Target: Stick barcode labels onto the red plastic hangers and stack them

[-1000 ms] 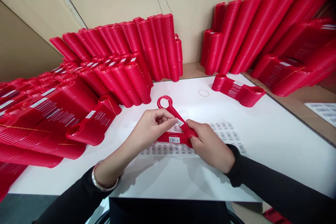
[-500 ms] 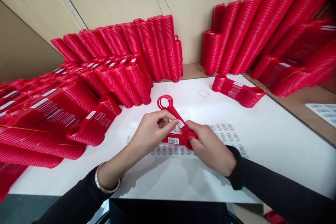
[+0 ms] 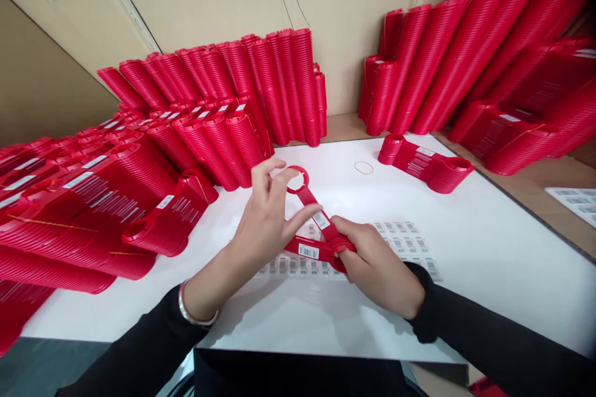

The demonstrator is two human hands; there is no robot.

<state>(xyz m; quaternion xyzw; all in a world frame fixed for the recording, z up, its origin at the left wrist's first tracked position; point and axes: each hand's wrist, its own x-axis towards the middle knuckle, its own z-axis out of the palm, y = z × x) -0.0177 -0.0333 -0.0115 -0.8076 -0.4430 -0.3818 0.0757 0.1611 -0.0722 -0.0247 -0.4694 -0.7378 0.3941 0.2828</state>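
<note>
Several red plastic pieces with ring-shaped ends are gripped at one end by my right hand (image 3: pixel 375 263), whose fingers are closed round them. One piece (image 3: pixel 311 200) points up and left, with a white barcode label on its arm. Another labelled piece (image 3: pixel 300 247) points left below it. My left hand (image 3: pixel 267 217) is spread, its thumb by the upper label and its fingers near the ring; nothing is seen held in it. Under the hands lies a sheet of barcode labels (image 3: pixel 405 242), partly hidden.
Banded stacks of red pieces (image 3: pixel 158 211) fill the left of the white table (image 3: pixel 298 322). More stacks (image 3: pixel 428 68) stand at the back right. A short stack (image 3: pixel 421 164) and a rubber band (image 3: pixel 364 167) lie right of centre. Another label sheet (image 3: pixel 575 201) is far right.
My left hand has opened and lifted its fingers off the label toward the ring of the upper piece. The right hand keeps its hold. The whole view has shifted slightly.
</note>
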